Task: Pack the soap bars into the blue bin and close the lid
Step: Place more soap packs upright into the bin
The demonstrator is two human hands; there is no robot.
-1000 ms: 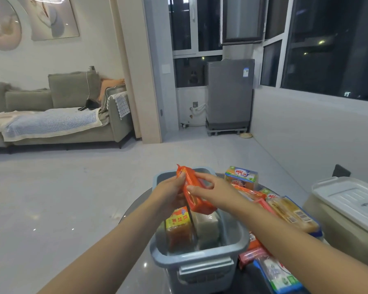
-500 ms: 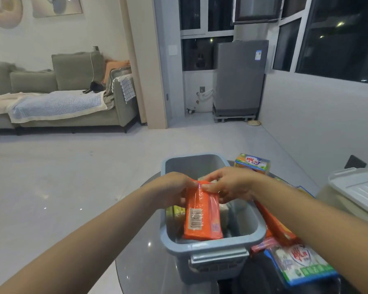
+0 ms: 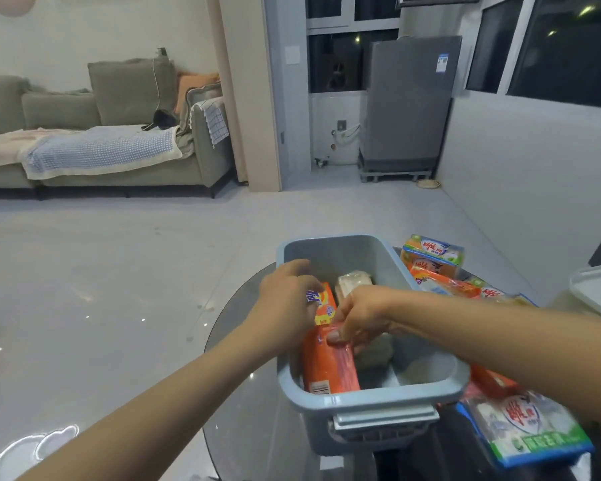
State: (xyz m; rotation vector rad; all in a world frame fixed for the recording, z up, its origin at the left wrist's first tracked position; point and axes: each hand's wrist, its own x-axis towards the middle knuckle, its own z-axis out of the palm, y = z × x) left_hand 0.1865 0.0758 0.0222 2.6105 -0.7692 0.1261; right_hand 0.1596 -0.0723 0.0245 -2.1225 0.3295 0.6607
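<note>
Inside blue bin, against its left wall: orange soap bar, standing on edge, long axis running from near rim toward far rim, top end tilted away toward far wall. Barcode label visible on near end of wrapper; digits not readable. Right hand curled over top end of orange soap bar, thumb pressed on upper face, fingers wrapped behind: pinching the bar. Left hand over left rim of bin, fingers bent down onto yellow-orange soap bar just beyond the orange one; touching it, but cannot tell whether gripping or only pressing. Yellow-orange wrapper with blue and white print, blurred, not legible. White wrapped bar upright farther into bin, right of the yellow-orange one. Bin uncovered; grey latch handle on near wall.

Right of bin, on dark round glass table: pile of packaged soap. Boxed pack by far right corner of bin, red script logo on white oval, characters too small to read. Green-and-blue pack by near right corner, large red Chinese character on white, white characters on green band, motion-blurred. White lid well right of bin, at frame edge.
</note>
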